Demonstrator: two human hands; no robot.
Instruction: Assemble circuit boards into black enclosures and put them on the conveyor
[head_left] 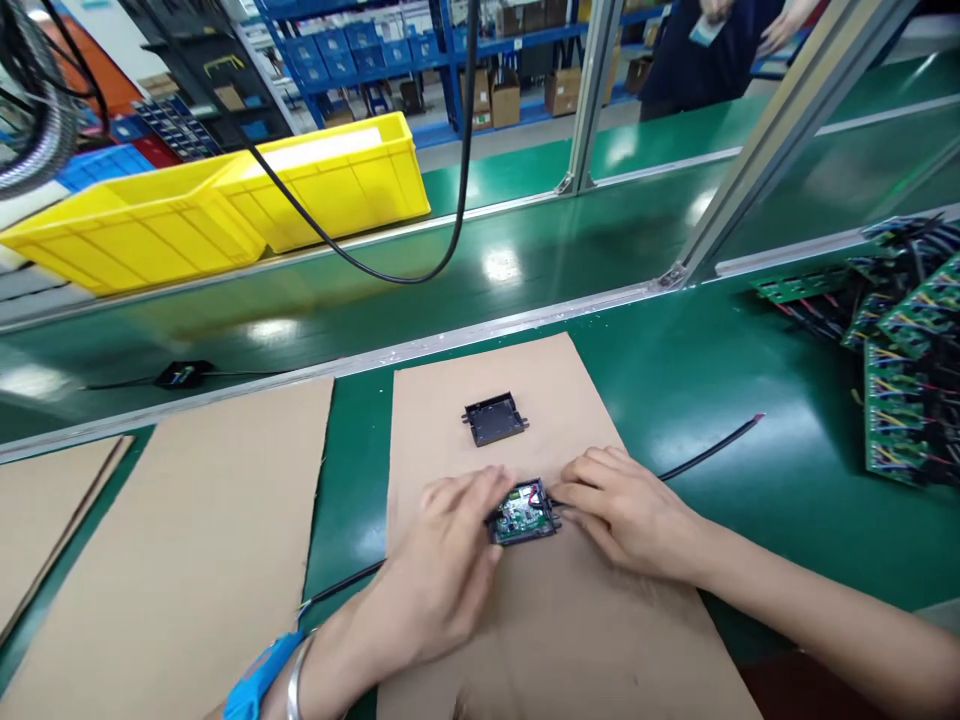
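A small black plastic case half with a green circuit board (pixel 523 512) inside lies on a cardboard sheet (pixel 570 640). My left hand (pixel 450 560) grips its left side, thumb low and fingers at the upper edge. At the other end, my right hand (pixel 626 510) pinches the black cable (pixel 709 452) close to where it enters the case; the fingertips partly hide that spot. A second cable (pixel 349 578) runs out to the left from under my left hand. Behind the case sits an empty black case half (pixel 495 418), apart from both hands.
More cardboard sheets (pixel 187 560) lie to the left. Wired circuit boards (pixel 900 400) are heaped at the right. Beyond a metal rail, a conveyor (pixel 420 300) carries a small black box (pixel 184 374). Yellow bins (pixel 337 190) stand behind; a black cable loop (pixel 409 278) hangs. Across stands a person (pixel 697 60).
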